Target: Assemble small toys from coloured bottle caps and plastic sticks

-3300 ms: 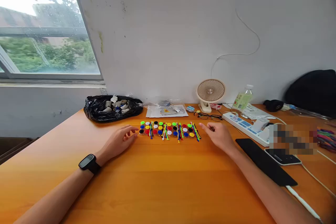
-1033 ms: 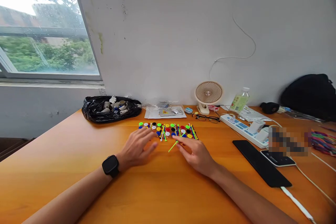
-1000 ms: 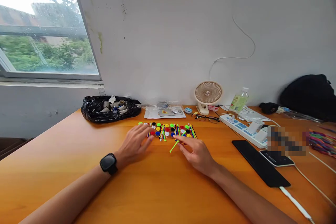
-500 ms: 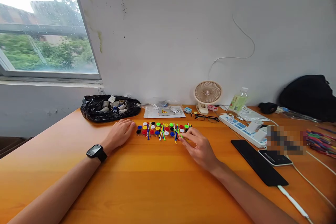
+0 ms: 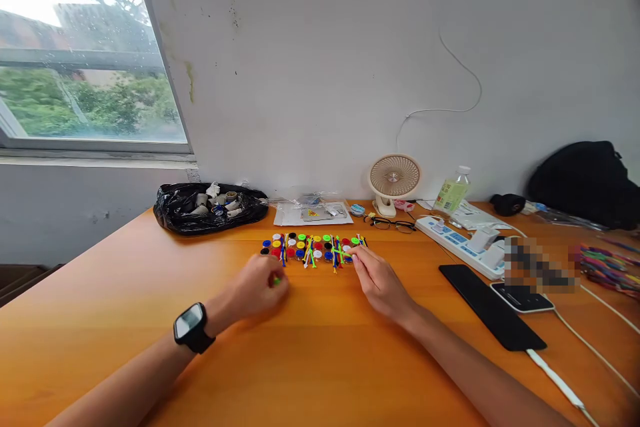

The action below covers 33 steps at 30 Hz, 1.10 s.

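Observation:
A cluster of small coloured discs and thin coloured sticks (image 5: 310,248) lies in rows on the orange table (image 5: 310,360). My left hand (image 5: 255,293), with a black watch on its wrist, hovers blurred just in front of the cluster's left end. Its fingertips are closed on a small green disc (image 5: 276,280). My right hand (image 5: 381,278) rests at the cluster's right end. Its thumb and forefinger pinch the end of a green stick (image 5: 341,253) that lies crosswise over the other pieces.
A black bag of scraps (image 5: 207,205) and clear packets (image 5: 313,212) sit near the wall. Further right are a small fan (image 5: 394,180), glasses (image 5: 390,223), a bottle (image 5: 453,192), a power strip (image 5: 463,240), a black pad (image 5: 493,307), a phone with a cable (image 5: 523,297) and a dark backpack (image 5: 585,183).
My left hand went to the cluster's left end, then pulled back towards me with a green disc. My right hand carried the green stick back onto the pile.

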### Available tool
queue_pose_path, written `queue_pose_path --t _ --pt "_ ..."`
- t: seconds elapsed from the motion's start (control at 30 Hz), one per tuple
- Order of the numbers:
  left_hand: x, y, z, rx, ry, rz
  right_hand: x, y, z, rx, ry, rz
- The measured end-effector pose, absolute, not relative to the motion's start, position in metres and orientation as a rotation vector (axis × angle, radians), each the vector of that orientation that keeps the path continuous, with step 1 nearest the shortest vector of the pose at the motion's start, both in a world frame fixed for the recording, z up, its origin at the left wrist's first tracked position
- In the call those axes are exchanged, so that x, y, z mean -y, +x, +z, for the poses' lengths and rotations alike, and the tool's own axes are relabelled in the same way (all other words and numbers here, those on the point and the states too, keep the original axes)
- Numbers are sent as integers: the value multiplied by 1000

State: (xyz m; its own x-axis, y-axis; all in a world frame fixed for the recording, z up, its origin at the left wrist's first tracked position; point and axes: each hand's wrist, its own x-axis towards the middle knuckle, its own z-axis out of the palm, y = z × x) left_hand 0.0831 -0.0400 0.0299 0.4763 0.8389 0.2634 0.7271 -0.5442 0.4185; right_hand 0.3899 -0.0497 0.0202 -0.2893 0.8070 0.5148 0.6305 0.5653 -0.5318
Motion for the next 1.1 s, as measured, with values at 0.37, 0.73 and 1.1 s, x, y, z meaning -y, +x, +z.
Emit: queue_pose_path --t 0.37,0.73,1.1 --pt "48 110 -3 -838 1965 948 60 371 14 2055 -933 541" --pt "53 110 9 -897 2172 925 70 354 4 2021 -904 864" --pt "51 109 3 -934 2113 754 65 362 9 2042 -1069 900"
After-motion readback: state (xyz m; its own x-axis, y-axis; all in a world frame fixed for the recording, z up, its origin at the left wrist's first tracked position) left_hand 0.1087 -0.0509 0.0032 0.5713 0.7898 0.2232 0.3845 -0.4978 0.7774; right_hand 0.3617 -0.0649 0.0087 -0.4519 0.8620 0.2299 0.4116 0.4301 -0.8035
